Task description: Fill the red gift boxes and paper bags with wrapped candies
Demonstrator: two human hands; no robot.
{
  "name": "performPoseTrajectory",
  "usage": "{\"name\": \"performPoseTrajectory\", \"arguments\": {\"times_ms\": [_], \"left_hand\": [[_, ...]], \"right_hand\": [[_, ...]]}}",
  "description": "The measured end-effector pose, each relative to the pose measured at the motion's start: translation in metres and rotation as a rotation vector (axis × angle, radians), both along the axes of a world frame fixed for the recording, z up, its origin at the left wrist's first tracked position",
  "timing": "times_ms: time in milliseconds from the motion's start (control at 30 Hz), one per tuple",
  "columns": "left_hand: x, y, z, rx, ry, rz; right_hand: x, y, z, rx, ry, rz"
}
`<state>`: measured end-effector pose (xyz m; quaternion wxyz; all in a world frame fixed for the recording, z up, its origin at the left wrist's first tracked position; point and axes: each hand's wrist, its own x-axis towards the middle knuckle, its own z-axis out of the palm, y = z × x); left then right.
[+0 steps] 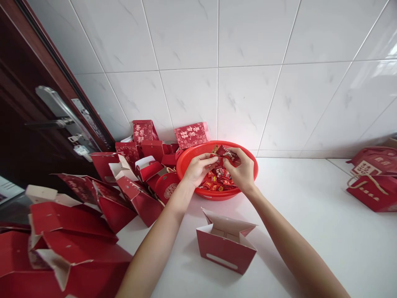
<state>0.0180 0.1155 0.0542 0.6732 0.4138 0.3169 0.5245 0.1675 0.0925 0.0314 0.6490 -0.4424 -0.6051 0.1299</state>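
Observation:
A red oval plastic basket (217,195) holds many small wrapped candies (217,178), mostly red. Both of my hands are over it with fingertips close together. My left hand (198,169) is closed in a pinch on a small red wrapped candy (220,159). From the other side, my right hand (242,169) pinches at the same candy, its thumb and index finger bent inward. Their fingers partly hide it. In front of the basket, between my forearms, an open red paper gift box (226,250) stands upright with flaps spread; its visible inside bottom is bare cardboard.
Several open red gift boxes (139,198) crowd the left side. A flat printed box (191,135) leans against the white tiled wall (189,95) behind the basket. Closed red boxes with rope handles (372,192) stand at far right. A dark door with a metal handle (62,111) borders the left.

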Motion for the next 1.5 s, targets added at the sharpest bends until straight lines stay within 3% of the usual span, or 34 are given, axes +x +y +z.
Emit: {"name": "performPoseTrajectory", "arguments": {"times_ms": [100,400,633,933,1233,1500], "left_hand": [[0.000,-0.001,0.002,-0.017,-0.018,0.026],[-0.001,-0.003,-0.001,0.209,0.086,0.055],[-0.008,-0.003,0.002,0.297,0.251,0.064],[0.000,-0.010,0.006,0.179,0.119,0.017],[0.007,-0.017,0.011,0.057,-0.007,0.117],[0.011,-0.024,0.014,0.192,0.087,0.184]], "right_hand": [[0.002,0.000,0.003,0.000,0.011,0.007],[0.012,-0.002,0.014,-0.097,0.090,0.168],[0.014,-0.004,0.018,-0.105,0.080,0.239],[0.014,-0.009,0.023,-0.081,0.062,0.169],[0.012,-0.010,0.022,-0.061,0.098,0.171],[0.011,-0.011,0.022,-0.045,0.102,0.168]]}}
